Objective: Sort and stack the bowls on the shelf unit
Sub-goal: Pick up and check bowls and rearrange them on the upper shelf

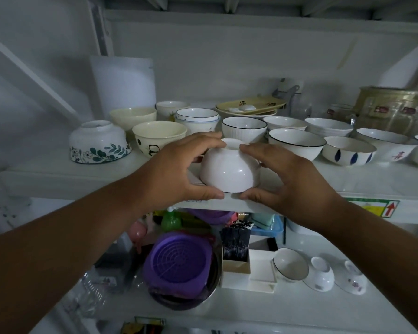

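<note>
Your left hand (179, 169) and right hand (287, 179) grip upturned white bowl (229, 171) on shelf (58, 174) edge, fingers (210, 141) curled around its sides.

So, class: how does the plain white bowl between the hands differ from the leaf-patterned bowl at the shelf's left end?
The plain white bowl is undecorated; the leaf-patterned bowl has a green leaf band near its rim. The left hand and right hand hold the plain bowl; the leaf-patterned bowl stands untouched. Both are upside down on the same shelf.
</note>
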